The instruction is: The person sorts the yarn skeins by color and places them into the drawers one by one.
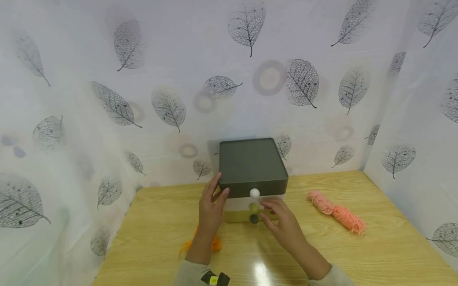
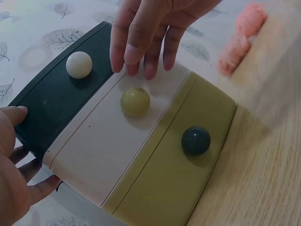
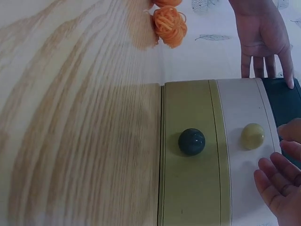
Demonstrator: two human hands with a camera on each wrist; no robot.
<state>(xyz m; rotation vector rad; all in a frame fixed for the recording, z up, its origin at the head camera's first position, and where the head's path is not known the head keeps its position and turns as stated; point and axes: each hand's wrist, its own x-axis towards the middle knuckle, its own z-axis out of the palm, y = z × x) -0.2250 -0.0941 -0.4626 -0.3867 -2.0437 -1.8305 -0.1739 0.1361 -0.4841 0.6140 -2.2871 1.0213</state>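
Observation:
A small box of three stacked drawers [image 1: 252, 161] stands on the table. Its top drawer front [image 2: 44, 106] is dark green with a white knob [image 2: 79, 65]. The pale middle front [image 2: 99, 136] bears an olive-yellow knob [image 2: 135, 101], and the olive bottom front [image 2: 160, 183] a dark knob [image 2: 195, 140]. My left hand [image 1: 211, 210] rests on the box's left side, thumb touching the dark front and fingers along the side. My right hand [image 1: 284, 228] hovers before the drawers near the middle knob, fingers relaxed, holding nothing. All three drawers look closed.
A skein of pink yarn [image 1: 340, 214] lies on the wooden table [image 1: 161, 222] to the right. Orange yarn [image 3: 170, 26] lies to the left, partly hidden by my left forearm in the head view. A leaf-patterned sheet [image 1: 193, 47] hangs behind and along the sides.

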